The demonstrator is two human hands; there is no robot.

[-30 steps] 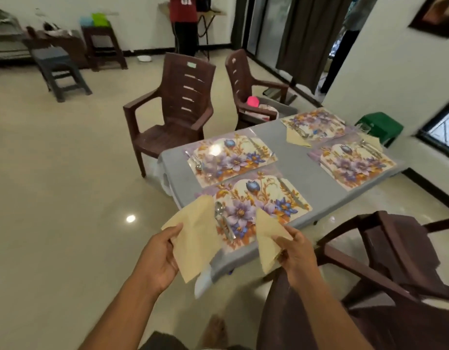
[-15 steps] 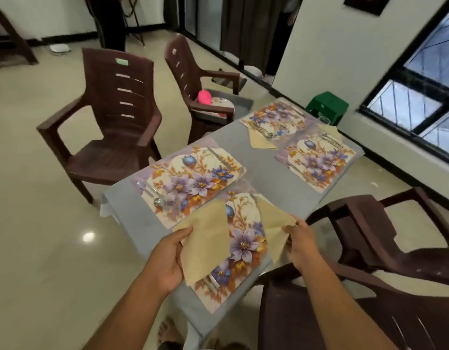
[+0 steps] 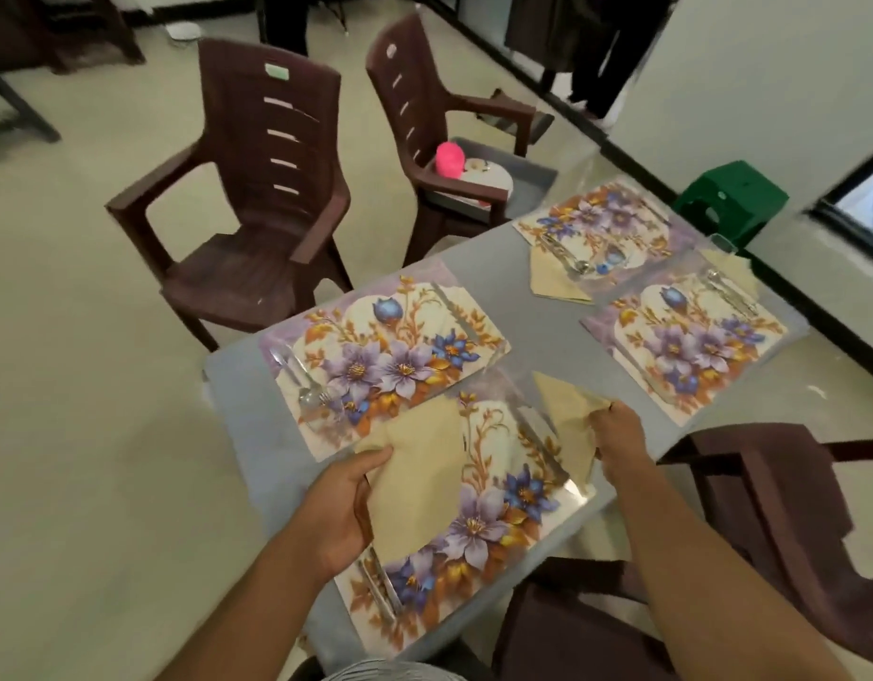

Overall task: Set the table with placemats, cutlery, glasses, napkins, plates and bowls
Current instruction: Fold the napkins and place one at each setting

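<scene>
My left hand (image 3: 343,508) and right hand (image 3: 616,435) each pinched a napkin (image 3: 417,479); I judged each should lie flat beside its mat (image 3: 479,508).

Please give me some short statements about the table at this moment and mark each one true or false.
1. Each hand holds a napkin: left hand, right hand. True.
2. Four placemats lie on the table. True.
3. Plates stand on the placemats. False: only cutlery and napkins are seen there.
4. The far left placemat has a napkin. True.
5. The pink object lies on the table. False: it is on a chair.
</scene>
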